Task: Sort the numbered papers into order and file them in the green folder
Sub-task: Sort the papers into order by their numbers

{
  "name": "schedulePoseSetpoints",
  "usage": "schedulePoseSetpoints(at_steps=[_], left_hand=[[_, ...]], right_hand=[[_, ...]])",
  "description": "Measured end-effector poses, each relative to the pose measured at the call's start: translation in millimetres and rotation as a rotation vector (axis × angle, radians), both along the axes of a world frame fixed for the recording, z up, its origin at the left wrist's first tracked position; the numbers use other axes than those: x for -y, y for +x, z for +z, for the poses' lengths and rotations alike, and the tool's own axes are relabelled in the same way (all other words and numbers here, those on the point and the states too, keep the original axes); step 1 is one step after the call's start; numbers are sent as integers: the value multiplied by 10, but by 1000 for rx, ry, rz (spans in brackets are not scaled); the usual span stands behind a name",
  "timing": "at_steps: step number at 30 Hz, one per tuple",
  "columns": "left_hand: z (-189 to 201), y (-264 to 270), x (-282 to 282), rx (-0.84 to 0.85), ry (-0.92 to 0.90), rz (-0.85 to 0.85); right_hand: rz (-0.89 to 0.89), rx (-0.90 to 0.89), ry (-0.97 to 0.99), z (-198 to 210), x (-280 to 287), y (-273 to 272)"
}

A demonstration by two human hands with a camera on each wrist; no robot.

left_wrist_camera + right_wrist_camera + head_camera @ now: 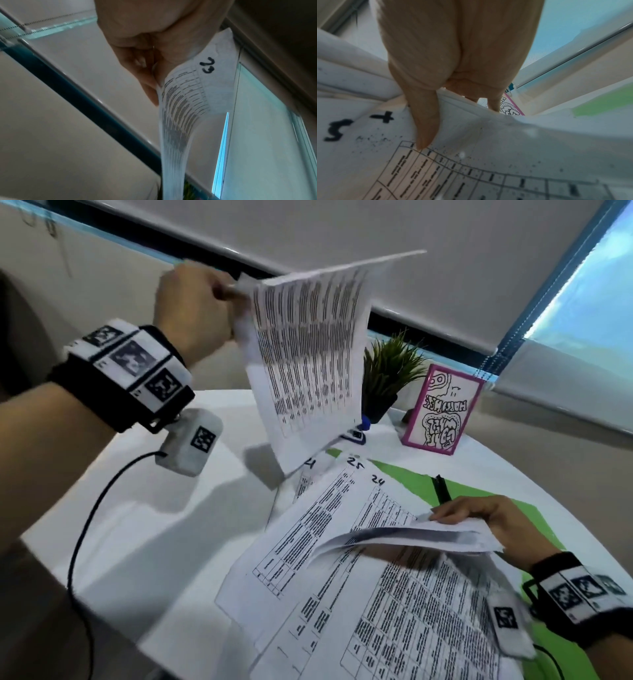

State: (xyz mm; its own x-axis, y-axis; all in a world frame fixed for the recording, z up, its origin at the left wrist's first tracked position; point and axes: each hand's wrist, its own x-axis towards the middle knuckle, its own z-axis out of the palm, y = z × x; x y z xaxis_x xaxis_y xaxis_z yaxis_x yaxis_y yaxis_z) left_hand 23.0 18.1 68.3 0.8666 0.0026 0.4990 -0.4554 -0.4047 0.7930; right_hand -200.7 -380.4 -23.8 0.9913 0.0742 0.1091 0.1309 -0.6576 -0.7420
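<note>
My left hand is raised above the table and pinches the top corner of a printed sheet, which hangs down from it. The left wrist view shows that sheet with a handwritten number by my fingers. My right hand grips a small bundle of sheets lifted off the spread of numbered papers; sheets marked 25 and 24 lie fanned there. In the right wrist view my thumb presses on the top sheet. The green folder lies open under the papers.
A black pen lies on the folder behind my right hand. At the back of the white table stand a small potted plant and a pink-framed picture. A cable runs from my left wrist across the table.
</note>
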Motion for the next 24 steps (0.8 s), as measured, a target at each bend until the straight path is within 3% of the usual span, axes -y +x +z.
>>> schedulePoseSetpoints(at_steps=[4, 7, 12, 16, 24], left_hand=[[299, -118, 27, 131, -293, -65], [324, -154, 172, 136, -278, -66], [142, -314, 560, 57, -241, -258], [-105, -372, 825, -29, -70, -374], [-554, -339, 1091, -397, 312, -562]], right_hand=[[6, 0, -22, 30, -23, -19], [18, 20, 10, 29, -40, -8], [7, 46, 90, 46, -52, -44], [7, 104, 68, 116, -68, -118], [46, 122, 141, 257, -125, -220]])
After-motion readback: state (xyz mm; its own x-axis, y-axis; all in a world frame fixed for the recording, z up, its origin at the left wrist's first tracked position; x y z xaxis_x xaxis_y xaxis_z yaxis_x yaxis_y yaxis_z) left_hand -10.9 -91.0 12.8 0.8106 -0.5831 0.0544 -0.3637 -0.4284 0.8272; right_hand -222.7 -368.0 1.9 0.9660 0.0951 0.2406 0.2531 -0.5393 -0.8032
